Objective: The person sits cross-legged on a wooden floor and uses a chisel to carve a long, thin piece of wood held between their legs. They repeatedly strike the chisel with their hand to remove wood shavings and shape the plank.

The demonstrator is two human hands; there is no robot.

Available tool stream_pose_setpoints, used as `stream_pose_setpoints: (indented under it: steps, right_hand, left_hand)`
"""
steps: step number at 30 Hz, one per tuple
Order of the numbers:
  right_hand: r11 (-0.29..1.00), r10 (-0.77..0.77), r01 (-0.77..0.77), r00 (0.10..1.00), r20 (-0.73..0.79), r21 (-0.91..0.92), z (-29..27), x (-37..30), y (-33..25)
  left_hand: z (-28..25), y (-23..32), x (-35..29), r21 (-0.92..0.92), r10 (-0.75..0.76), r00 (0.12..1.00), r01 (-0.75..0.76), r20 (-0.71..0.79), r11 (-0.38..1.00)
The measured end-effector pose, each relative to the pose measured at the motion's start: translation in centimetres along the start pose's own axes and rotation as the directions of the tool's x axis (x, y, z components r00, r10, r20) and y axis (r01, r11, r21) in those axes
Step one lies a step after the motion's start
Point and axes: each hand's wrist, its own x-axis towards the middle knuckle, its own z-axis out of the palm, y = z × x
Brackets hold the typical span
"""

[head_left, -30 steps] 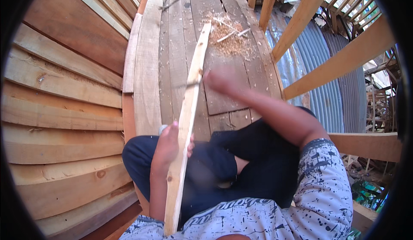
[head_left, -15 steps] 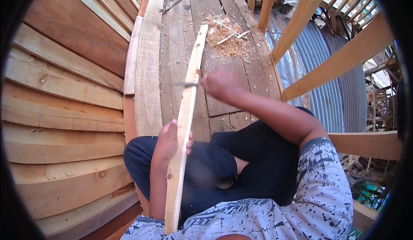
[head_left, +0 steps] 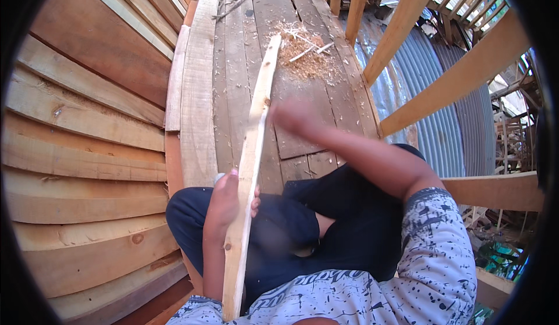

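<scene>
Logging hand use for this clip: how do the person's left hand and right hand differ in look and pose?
The left hand looks fairly sharp; the right hand is blurred. The left hand grips the wooden strip; the right hand is at its right side, too blurred to show what it holds. The left hand sits lower in the picture, the right hand higher. Both are bare.

Long, narrow wooden strip (head_left: 251,144) shows pale cream dotted with brown knots; white fabric shirt (head_left: 439,249), black splatter print; trousers (head_left: 361,238), dark navy; flat wooden floorboards (head_left: 236,75), grey-brown; loose wood shavings (head_left: 311,68), golden tan.
</scene>
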Motion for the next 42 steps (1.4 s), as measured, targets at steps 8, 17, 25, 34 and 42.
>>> stream_pose_setpoints:
  steps: [8, 17, 25, 34, 42]
  right_hand:
    - [0.987, 0.057, -0.054, 0.998, 0.014, -0.149, -1.1, 1.9, 2.5]
    - [0.889, 0.454, -0.458, 0.876, -0.162, 0.01, -4.5, 2.0, 4.2]
    - [0.847, 0.525, -0.528, 0.849, 0.055, 0.066, 1.3, -0.1, 6.2]
    - [0.988, -0.081, 0.052, 0.975, 0.205, 0.146, 9.8, 3.0, 1.5]
    - [0.938, 0.056, -0.079, 0.996, -0.075, -0.337, 16.4, 8.3, 7.8]
  left_hand:
    - [0.3, 0.7, -1.5, -0.025, 0.026, 0.999, -0.027, -0.019, 0.999]
    - [-0.3, 1.2, -2.8, -0.166, 0.057, 0.998, -0.063, -0.04, 0.984]
    - [-3.0, 2.5, -4.8, -0.313, 0.122, 0.991, -0.131, -0.049, 0.941]
    - [-5.1, 2.4, -5.4, -0.325, 0.129, 0.989, -0.146, -0.072, 0.935]
    - [-5.6, 2.8, -5.5, -0.363, 0.119, 0.993, -0.121, -0.027, 0.924]
